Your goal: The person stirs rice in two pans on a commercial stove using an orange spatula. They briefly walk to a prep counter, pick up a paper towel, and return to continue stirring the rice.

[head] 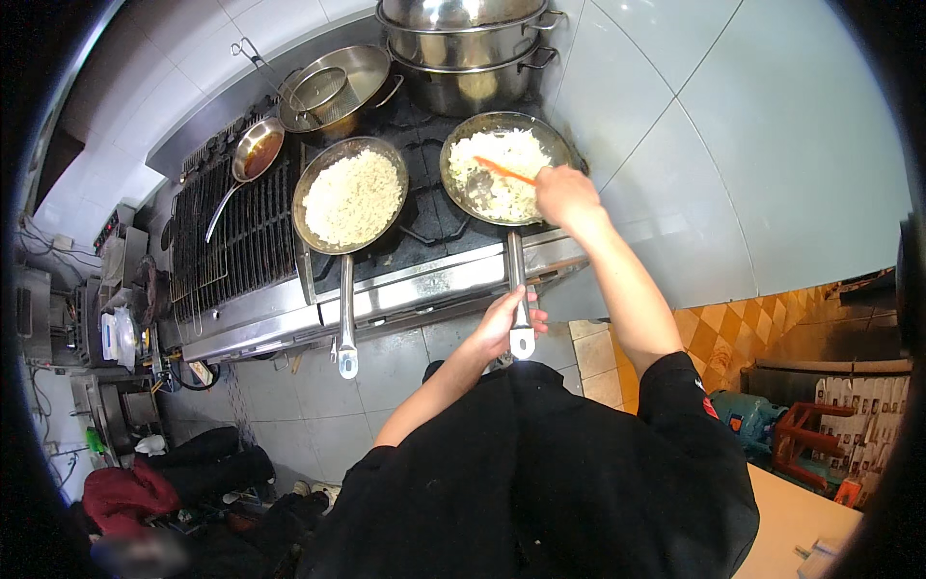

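Observation:
My right hand [568, 194] grips an orange utensil [506, 171], its far end in the pale chopped food [532, 148] of the right frying pan [454, 189]. Below that pan, my left hand [503, 322] is around the pan's metal handle [516, 268], near the end with the hanging hole. A second frying pan [299, 224], heaped with white grains that look like rice [354, 199], rests on the stove to the left, its handle pointing towards me. Neither hand touches it.
A saucepan of reddish-brown sauce [262, 153] sits on the grill grate [239, 239]. Behind are a wide metal pan [369, 61] with mesh strainers [318, 88] and stacked steamer pots [466, 43]. A tiled wall [723, 145] borders the right side. A person in dark clothing [210, 463] is at lower left.

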Tool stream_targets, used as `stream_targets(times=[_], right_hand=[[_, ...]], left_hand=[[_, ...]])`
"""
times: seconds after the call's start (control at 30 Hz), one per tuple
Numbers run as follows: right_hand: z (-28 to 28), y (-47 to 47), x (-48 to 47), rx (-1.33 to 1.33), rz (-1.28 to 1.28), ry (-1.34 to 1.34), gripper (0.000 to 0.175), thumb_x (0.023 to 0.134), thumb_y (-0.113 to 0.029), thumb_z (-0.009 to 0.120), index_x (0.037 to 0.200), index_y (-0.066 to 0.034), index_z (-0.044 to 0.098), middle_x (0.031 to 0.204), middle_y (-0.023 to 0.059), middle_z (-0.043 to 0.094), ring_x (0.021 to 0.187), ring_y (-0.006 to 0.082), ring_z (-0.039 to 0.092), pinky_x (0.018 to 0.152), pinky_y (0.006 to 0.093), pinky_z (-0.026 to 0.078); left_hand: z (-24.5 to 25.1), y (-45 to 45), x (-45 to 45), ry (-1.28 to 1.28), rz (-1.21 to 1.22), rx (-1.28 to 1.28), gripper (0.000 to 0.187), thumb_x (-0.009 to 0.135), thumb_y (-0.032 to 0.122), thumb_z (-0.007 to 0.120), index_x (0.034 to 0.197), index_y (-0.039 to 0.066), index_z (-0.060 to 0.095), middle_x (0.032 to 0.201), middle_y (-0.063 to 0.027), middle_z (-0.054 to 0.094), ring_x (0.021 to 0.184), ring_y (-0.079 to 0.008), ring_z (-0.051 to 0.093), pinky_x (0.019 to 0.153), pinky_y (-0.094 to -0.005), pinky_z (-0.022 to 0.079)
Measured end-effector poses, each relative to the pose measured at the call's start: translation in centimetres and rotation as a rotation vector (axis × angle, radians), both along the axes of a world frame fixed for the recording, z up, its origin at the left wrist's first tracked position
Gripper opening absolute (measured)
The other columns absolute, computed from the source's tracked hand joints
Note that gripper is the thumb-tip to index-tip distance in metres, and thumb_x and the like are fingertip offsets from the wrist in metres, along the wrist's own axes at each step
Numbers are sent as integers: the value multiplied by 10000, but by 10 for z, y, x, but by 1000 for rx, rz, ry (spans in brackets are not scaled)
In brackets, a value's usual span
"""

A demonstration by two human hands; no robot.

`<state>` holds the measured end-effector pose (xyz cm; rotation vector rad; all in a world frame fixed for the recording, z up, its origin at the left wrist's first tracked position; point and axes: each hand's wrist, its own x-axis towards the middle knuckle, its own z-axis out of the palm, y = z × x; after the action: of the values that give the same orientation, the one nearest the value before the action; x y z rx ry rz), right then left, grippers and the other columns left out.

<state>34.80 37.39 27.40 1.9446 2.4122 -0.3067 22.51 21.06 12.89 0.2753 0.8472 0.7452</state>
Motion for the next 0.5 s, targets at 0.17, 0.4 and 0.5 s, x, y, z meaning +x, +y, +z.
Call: stream_targets(times=[0.17, 0.4, 0.5], right_hand=[[50, -2, 47, -33, -27, -25, 232, 807, -78, 498, 936, 3, 673, 902, 228, 669, 894, 375, 656, 775, 456, 526], [93, 0, 59, -5, 38, -261, 170, 793, -69, 504, 857, -19, 653, 867, 186, 680, 858, 340, 664, 727, 445, 531], [108, 11, 50, -76, 66, -308, 169, 793, -63, 508, 865, -16, 653, 872, 175, 684, 853, 317, 667, 730, 432, 531]], left_hand=[[22, -4, -18, 68, 54, -83, 283, 982, 371, 468, 992, 88, 478, 640, -21, 463, 493, -155, 460, 433, -340, 407], [18, 0, -51, 136, -64, -71, 314, 961, 402, 501, 993, 91, 478, 640, -1, 443, 503, -136, 437, 449, -323, 401], [0, 3, -68, 59, -99, -53, 319, 973, 382, 484, 1048, 72, 488, 669, -45, 500, 531, -163, 511, 485, -332, 445]])
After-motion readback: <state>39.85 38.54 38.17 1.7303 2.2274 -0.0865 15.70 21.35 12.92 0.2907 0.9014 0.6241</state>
